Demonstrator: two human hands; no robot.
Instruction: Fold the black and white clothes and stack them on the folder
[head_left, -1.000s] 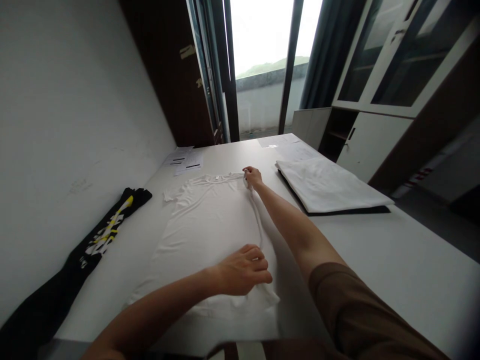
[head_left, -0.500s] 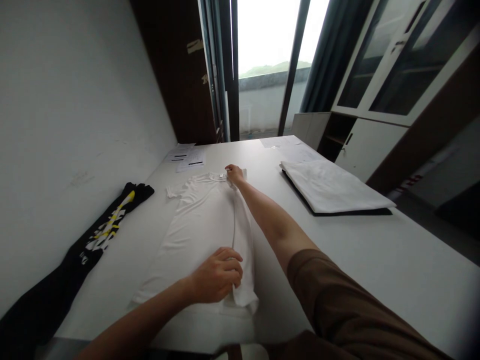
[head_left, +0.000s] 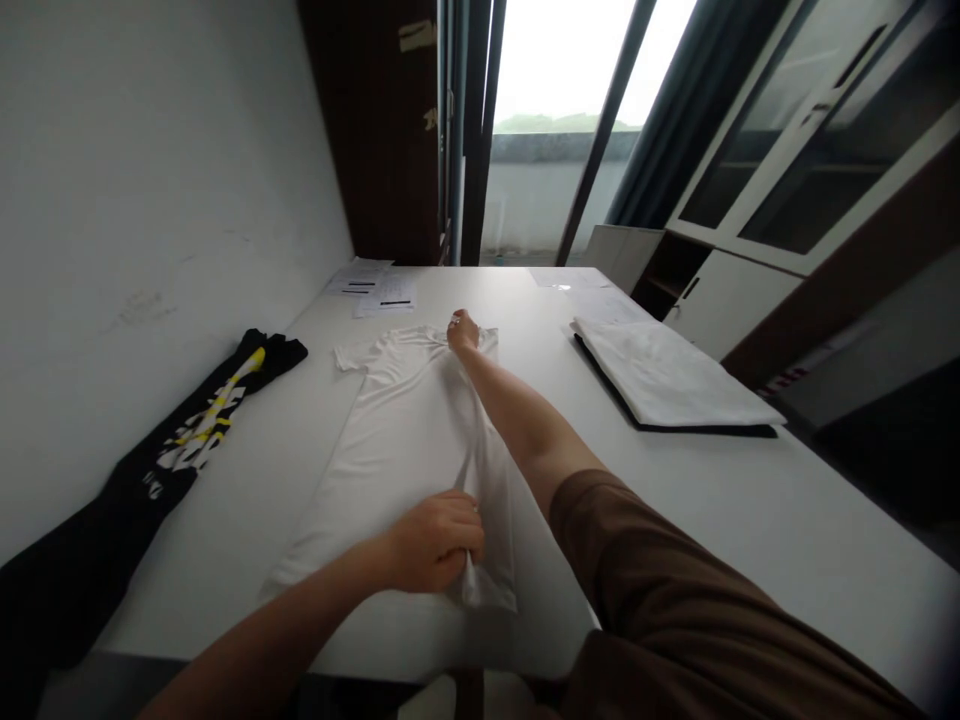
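Note:
A white T-shirt (head_left: 390, 450) lies on the white table, its collar end away from me and its hem near me. My right hand (head_left: 463, 330) is closed on the shirt by the collar at the far end. Close to the hem, my left hand (head_left: 439, 540) grips the fabric in a closed fist. Between the two hands the cloth is lifted into a long fold. To the right of this fold, part of the shirt still rests on the table. One short sleeve shows at the far left of the shirt.
Left, along the wall, lies a black garment (head_left: 135, 510) with a yellow and white print. Folded white cloth (head_left: 675, 375) rests on black cloth (head_left: 712, 430) at the right. Printed papers (head_left: 386, 295) lie at the back left. Cabinets (head_left: 750, 300) stand beyond the table.
Both hands have closed on the shirt and pulled its cloth up into a fold between them. The view has shifted slightly.

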